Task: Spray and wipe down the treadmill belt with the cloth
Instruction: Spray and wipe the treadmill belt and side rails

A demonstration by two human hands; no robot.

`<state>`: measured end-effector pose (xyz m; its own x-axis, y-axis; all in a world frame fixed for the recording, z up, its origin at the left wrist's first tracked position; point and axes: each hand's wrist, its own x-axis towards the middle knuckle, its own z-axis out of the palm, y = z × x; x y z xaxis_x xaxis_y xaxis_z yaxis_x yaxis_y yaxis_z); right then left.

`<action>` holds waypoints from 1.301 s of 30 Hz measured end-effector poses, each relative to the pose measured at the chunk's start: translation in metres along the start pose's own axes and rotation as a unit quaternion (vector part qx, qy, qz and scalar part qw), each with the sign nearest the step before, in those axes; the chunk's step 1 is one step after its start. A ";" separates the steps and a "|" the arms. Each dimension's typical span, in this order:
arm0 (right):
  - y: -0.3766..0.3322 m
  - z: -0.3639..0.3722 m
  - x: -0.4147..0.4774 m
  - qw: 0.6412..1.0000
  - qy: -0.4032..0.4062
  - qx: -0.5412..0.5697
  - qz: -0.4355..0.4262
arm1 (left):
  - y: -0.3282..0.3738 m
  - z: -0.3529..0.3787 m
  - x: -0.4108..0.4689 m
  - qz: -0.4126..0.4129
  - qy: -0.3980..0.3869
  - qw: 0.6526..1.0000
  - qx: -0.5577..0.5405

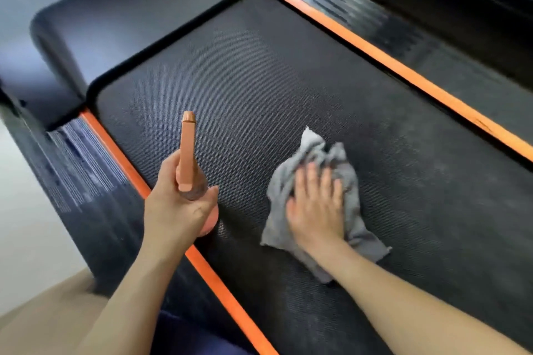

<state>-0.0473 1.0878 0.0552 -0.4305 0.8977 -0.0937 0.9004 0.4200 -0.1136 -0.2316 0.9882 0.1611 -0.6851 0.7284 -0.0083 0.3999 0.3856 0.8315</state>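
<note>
Under right fingers [312,181], grey cloth [317,150]

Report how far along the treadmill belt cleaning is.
Done: hazy patches on the black textured belt suggest spraying has begun. In hand: the right hand presses the crumpled grey cloth flat mid-belt; the left hand grips the orange spray bottle. Left: wiping the rest of the belt.

spray bottle [187,150] body hidden (mostly), belt [259,81] cropped

I count two hands, my left hand [178,204] and my right hand [315,207]. There is one spray bottle [187,150], one grey cloth [314,147] and one black belt [259,81]. I count two orange stripes, the left stripe [115,150] and the right stripe [403,72].
</note>
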 end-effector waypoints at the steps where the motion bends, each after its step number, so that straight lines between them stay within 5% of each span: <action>1: -0.022 0.002 -0.004 0.999 -0.009 0.005 -0.044 | -0.001 0.001 -0.001 -0.002 0.000 1.000 0.000; 5: -0.081 0.006 -0.009 0.978 -0.071 0.030 -0.192 | -0.008 -0.006 -0.006 -0.006 -0.005 0.999 -0.053; 8: -0.056 0.006 0.022 0.968 -0.064 0.003 -0.244 | -0.007 -0.013 -0.003 0.018 0.018 0.994 -0.107; 12: 0.036 -0.015 0.078 0.999 -0.033 -0.012 -0.035 | -0.011 -0.022 0.004 0.005 0.037 0.998 -0.055; 15: 0.030 -0.019 0.063 0.996 -0.040 0.012 0.082 | -0.011 -0.024 0.007 0.013 -0.008 0.999 -0.033; 20: -0.073 0.003 -0.010 0.991 -0.050 0.024 -0.121 | 0.000 -0.040 0.033 0.106 -0.238 0.941 0.218; 26: -0.100 0.005 0.037 0.978 -0.059 0.027 -0.197 | -0.003 -0.062 0.055 -0.003 -0.282 0.959 -0.016; 30: -0.149 0.005 0.092 0.977 -0.064 0.035 -0.199 | -0.010 -0.073 0.075 0.072 -0.185 0.974 0.112; 34: -0.180 0.007 0.119 0.989 -0.044 0.037 -0.139 | -0.023 -0.085 0.099 0.059 -0.183 0.973 0.131; 39: -0.158 0.008 0.077 0.983 -0.018 0.040 -0.179 | -0.040 -0.097 0.112 0.062 -0.155 0.972 0.164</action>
<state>-0.2230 1.0899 0.0577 -0.7217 0.6888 -0.0694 0.6842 0.6944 -0.2227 -0.3834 0.9993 0.1814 -0.4230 0.8969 -0.1287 0.6748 0.4067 0.6158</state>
